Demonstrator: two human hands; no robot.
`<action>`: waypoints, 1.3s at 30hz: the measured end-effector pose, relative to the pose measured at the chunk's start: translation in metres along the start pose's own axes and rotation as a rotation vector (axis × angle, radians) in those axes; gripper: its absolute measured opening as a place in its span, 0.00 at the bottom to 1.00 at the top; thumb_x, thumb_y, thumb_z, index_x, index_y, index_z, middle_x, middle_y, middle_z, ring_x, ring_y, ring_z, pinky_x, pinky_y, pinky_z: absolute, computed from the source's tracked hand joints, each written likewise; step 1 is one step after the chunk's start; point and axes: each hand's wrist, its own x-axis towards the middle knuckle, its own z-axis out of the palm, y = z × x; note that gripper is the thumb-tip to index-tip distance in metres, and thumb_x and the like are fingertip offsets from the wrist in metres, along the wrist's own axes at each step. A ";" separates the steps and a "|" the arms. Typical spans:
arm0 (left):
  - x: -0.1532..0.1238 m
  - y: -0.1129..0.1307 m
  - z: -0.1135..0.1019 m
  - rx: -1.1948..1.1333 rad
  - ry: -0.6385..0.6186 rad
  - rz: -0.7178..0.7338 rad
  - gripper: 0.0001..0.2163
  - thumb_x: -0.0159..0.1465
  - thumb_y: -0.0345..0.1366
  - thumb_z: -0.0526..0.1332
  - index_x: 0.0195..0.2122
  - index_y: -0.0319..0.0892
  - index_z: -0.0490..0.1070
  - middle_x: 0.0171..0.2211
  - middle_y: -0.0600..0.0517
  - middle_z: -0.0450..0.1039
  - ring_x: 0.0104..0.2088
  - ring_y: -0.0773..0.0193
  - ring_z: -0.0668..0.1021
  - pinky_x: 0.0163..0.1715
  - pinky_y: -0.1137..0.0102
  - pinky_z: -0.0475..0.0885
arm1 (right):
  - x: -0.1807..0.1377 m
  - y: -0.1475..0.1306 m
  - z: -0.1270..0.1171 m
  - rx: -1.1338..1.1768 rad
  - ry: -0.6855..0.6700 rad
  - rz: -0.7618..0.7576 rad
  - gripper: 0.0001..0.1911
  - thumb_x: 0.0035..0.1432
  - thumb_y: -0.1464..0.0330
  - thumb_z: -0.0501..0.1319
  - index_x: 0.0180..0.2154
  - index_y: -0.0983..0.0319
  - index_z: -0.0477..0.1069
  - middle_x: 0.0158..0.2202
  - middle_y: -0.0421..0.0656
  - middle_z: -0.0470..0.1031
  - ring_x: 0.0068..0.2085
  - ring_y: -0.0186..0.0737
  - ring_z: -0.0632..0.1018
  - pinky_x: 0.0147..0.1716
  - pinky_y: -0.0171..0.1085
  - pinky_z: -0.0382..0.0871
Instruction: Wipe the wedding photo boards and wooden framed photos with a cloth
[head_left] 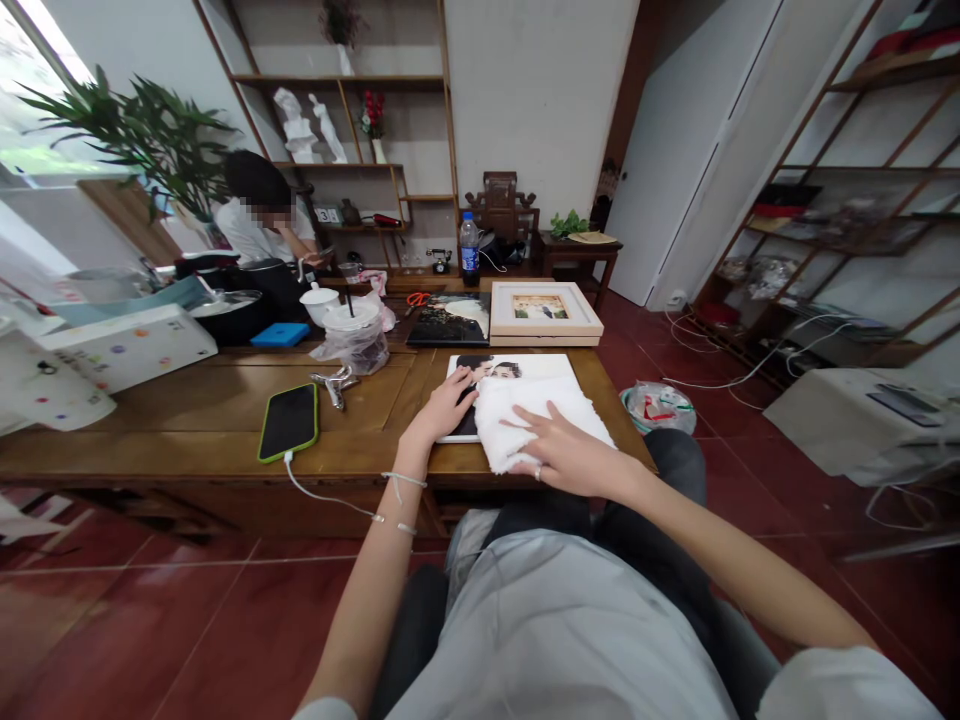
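Observation:
A photo panel [553, 366] with a printed portrait lies flat on the wooden table near its front edge. My left hand [444, 402] rests on the panel's left side, fingers stretched out and holding nothing. Over the panel's lower right part is a folded white towel [491, 425], which hides much of the print and hangs slightly past the panel's front. My right hand [562, 448] lies on top of the towel with its fingers spread, pressing it rather than gripping it.
Behind the panel are a framed picture [589, 335] and a dark photo panel [431, 322]. A charging phone [289, 420], a metal tool [337, 384] and a bagged cup [352, 335] stand to the left. A co-worker [259, 215] sits across. A bin [661, 410] is at right.

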 end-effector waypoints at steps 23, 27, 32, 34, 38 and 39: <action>0.002 0.001 0.004 -0.033 0.030 -0.024 0.23 0.69 0.40 0.48 0.61 0.33 0.62 0.64 0.38 0.60 0.66 0.55 0.60 0.64 0.59 0.55 | 0.058 0.053 0.006 -0.063 0.150 0.209 0.19 0.67 0.64 0.51 0.52 0.60 0.74 0.62 0.56 0.64 0.66 0.57 0.58 0.60 0.65 0.46; 0.002 0.000 0.005 -0.044 0.037 -0.023 0.21 0.70 0.38 0.46 0.60 0.36 0.62 0.64 0.39 0.59 0.65 0.55 0.61 0.64 0.56 0.57 | 0.024 0.006 0.012 -0.032 0.123 0.097 0.17 0.65 0.65 0.53 0.51 0.58 0.75 0.65 0.50 0.61 0.67 0.57 0.56 0.61 0.66 0.45; 0.002 -0.002 0.004 -0.028 0.025 -0.003 0.21 0.69 0.36 0.45 0.60 0.35 0.63 0.64 0.40 0.60 0.66 0.56 0.60 0.64 0.57 0.56 | -0.007 -0.023 0.014 0.017 0.057 0.008 0.17 0.66 0.62 0.53 0.49 0.56 0.76 0.65 0.47 0.61 0.69 0.53 0.53 0.63 0.65 0.42; 0.002 -0.003 0.005 -0.026 0.030 -0.005 0.21 0.69 0.36 0.45 0.60 0.35 0.63 0.64 0.40 0.60 0.66 0.56 0.60 0.65 0.57 0.56 | -0.008 -0.019 0.014 0.024 0.070 0.005 0.17 0.65 0.62 0.54 0.49 0.57 0.76 0.64 0.49 0.61 0.68 0.51 0.54 0.63 0.64 0.43; 0.004 -0.006 0.008 -0.037 0.038 -0.002 0.21 0.70 0.37 0.45 0.60 0.38 0.64 0.63 0.42 0.61 0.65 0.58 0.61 0.65 0.57 0.56 | 0.009 0.008 0.013 0.020 0.124 0.066 0.17 0.66 0.63 0.52 0.50 0.59 0.75 0.61 0.54 0.67 0.68 0.48 0.57 0.63 0.62 0.45; 0.004 -0.007 0.008 -0.040 0.040 -0.002 0.20 0.70 0.37 0.45 0.59 0.38 0.64 0.63 0.43 0.61 0.65 0.58 0.61 0.65 0.58 0.56 | 0.016 0.017 0.012 0.012 0.132 0.098 0.18 0.67 0.63 0.52 0.51 0.60 0.75 0.60 0.55 0.68 0.67 0.49 0.57 0.63 0.62 0.45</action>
